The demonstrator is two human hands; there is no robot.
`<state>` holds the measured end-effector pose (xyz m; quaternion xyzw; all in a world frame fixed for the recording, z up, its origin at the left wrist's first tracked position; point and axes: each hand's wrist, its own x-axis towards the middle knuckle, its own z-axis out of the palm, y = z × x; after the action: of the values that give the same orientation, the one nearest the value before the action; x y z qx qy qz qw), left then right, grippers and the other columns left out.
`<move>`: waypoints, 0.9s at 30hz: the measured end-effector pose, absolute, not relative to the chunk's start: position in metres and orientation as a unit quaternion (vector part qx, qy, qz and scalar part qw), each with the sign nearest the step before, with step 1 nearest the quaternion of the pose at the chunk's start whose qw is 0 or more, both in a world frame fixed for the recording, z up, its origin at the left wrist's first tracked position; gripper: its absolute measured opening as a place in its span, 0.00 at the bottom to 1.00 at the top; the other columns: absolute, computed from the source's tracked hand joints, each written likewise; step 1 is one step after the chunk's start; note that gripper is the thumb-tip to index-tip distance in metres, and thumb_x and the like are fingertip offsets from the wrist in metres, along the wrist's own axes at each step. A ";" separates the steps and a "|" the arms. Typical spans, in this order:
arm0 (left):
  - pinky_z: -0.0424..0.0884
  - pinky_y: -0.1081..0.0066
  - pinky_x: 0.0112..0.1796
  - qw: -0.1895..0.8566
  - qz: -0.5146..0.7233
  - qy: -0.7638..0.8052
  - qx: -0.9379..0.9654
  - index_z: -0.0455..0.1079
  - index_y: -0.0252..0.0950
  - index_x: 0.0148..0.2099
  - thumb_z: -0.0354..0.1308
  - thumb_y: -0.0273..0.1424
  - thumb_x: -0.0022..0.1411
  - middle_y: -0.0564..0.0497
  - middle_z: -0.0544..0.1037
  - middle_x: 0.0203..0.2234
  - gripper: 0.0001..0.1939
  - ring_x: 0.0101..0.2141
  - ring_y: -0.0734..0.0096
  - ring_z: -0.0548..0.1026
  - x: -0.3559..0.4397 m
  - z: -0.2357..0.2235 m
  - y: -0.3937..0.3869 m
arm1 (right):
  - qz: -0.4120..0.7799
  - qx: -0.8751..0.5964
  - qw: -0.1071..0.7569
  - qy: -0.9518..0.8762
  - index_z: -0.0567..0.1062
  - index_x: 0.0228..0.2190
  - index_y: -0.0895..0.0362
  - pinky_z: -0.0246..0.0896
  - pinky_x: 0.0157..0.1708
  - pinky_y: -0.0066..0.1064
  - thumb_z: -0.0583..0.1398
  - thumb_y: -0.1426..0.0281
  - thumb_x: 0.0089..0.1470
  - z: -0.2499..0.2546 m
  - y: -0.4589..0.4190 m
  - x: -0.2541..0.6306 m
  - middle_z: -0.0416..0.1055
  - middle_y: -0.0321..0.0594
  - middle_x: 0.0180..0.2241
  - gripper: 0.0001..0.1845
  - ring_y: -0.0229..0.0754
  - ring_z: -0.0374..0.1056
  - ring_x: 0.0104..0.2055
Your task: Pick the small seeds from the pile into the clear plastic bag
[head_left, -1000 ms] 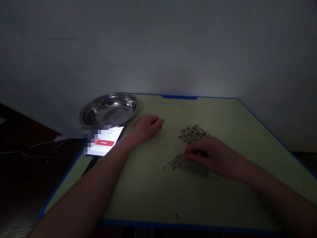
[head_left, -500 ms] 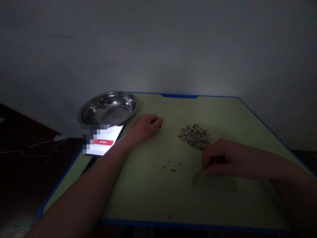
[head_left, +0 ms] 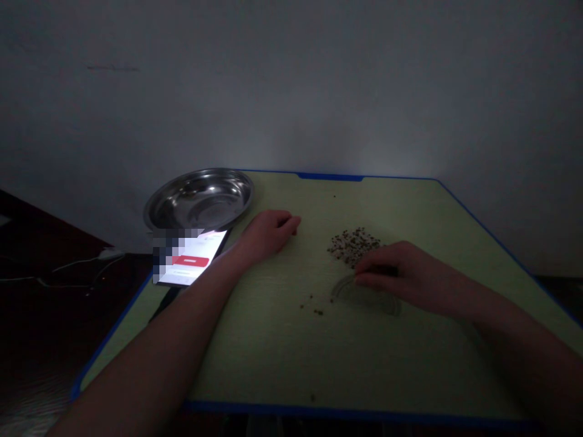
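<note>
My right hand pinches a clear, half-round protractor by its edge, just above the table and at the near side of a heap of mixed pale and dark grains. What kind of grains they are is too dim to tell. My left hand rests on the tabletop left of the heap, fingers curled in, with nothing visible in them. A few loose dark grains lie nearer to me, left of the protractor.
The pale green table has a blue rim and stands against a grey wall. At its far left corner sits a shiny metal basin. A lit phone lies by my left forearm. White cables run beyond the left edge.
My right hand has moved left with the protractor, closer to the heap's near edge. The left hand has stayed in place.
</note>
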<state>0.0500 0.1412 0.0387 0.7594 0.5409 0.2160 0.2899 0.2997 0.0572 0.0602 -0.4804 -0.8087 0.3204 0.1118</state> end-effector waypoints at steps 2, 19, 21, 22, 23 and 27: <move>0.56 0.72 0.22 0.289 0.219 0.538 0.761 0.68 0.37 0.25 0.48 0.41 0.63 0.56 0.66 0.13 0.18 0.18 0.74 0.64 0.050 0.039 0.141 | 0.314 -0.478 0.106 -0.813 0.77 0.27 0.55 0.55 0.24 0.28 0.58 0.62 0.60 0.060 0.056 0.297 0.70 0.32 0.22 0.14 0.35 0.63 0.24; 0.55 0.73 0.22 0.290 0.224 0.533 0.762 0.67 0.37 0.25 0.49 0.40 0.63 0.57 0.66 0.13 0.18 0.17 0.76 0.63 0.049 0.037 0.142 | 0.309 -0.468 0.107 -0.821 0.79 0.30 0.53 0.56 0.25 0.28 0.57 0.59 0.61 0.060 0.053 0.298 0.72 0.32 0.23 0.15 0.35 0.65 0.25; 0.55 0.73 0.21 0.294 0.222 0.536 0.760 0.68 0.37 0.25 0.49 0.40 0.63 0.57 0.66 0.12 0.18 0.16 0.76 0.63 0.049 0.037 0.142 | 0.308 -0.467 0.098 -0.823 0.79 0.30 0.53 0.56 0.26 0.28 0.58 0.60 0.61 0.059 0.053 0.298 0.74 0.32 0.25 0.14 0.35 0.65 0.26; 0.55 0.73 0.21 0.297 0.221 0.537 0.758 0.68 0.37 0.25 0.49 0.40 0.63 0.57 0.66 0.12 0.18 0.16 0.76 0.63 0.049 0.037 0.142 | 0.309 -0.464 0.092 -0.825 0.79 0.30 0.53 0.56 0.26 0.28 0.58 0.60 0.61 0.059 0.052 0.298 0.74 0.33 0.25 0.13 0.35 0.66 0.26; 0.55 0.73 0.21 0.298 0.219 0.538 0.757 0.68 0.37 0.25 0.49 0.40 0.63 0.57 0.66 0.13 0.18 0.16 0.76 0.63 0.049 0.037 0.142 | 0.311 -0.459 0.086 -0.828 0.79 0.30 0.53 0.56 0.27 0.28 0.59 0.61 0.60 0.059 0.052 0.298 0.74 0.33 0.25 0.13 0.35 0.66 0.26; 0.55 0.73 0.22 0.287 0.222 0.534 0.763 0.68 0.37 0.25 0.48 0.40 0.63 0.56 0.66 0.13 0.19 0.17 0.75 0.64 0.050 0.037 0.142 | 0.314 -0.452 0.088 -0.830 0.79 0.30 0.53 0.55 0.26 0.28 0.58 0.60 0.60 0.062 0.051 0.298 0.72 0.32 0.24 0.14 0.35 0.64 0.25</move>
<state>0.0496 0.1418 0.0374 0.7633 0.5344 0.2220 0.2873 0.2983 0.0506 0.0616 -0.4516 -0.8303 0.3144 0.0879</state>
